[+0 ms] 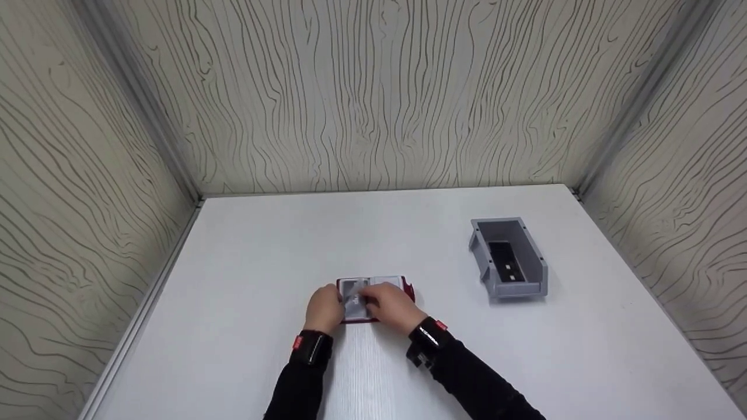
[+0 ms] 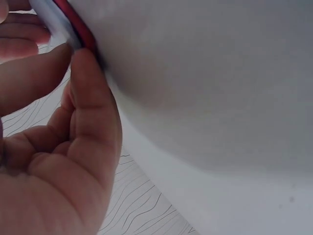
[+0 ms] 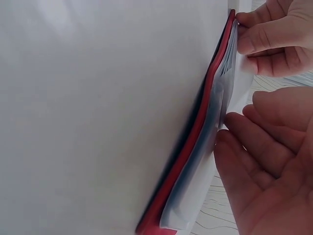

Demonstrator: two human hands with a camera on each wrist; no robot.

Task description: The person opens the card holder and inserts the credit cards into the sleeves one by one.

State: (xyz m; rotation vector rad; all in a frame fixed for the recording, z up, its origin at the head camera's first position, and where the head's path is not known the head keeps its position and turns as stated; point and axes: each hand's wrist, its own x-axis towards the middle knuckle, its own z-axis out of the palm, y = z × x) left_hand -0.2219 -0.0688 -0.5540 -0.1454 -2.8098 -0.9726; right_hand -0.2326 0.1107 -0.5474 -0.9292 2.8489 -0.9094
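Observation:
A red card holder (image 1: 409, 290) lies spread open on the white table, with clear plastic sleeves (image 1: 353, 309) inside it. My left hand (image 1: 324, 310) pinches its left edge; in the left wrist view, thumb and forefinger meet at the red cover (image 2: 83, 29). The right hand (image 1: 397, 309) reaches over the pages from the right, fingertips on a sleeve. From the right wrist, its fingers (image 3: 254, 142) look loosely extended against the sleeve edges, the thumb standing apart from them. The red cover (image 3: 195, 120) shows there edge-on.
To the right on the table (image 1: 257, 245) stands a grey plastic bin (image 1: 481, 256) with dark flat pieces (image 1: 503, 256) in it. Wood-patterned panels (image 1: 373, 99) wall in the back and both sides.

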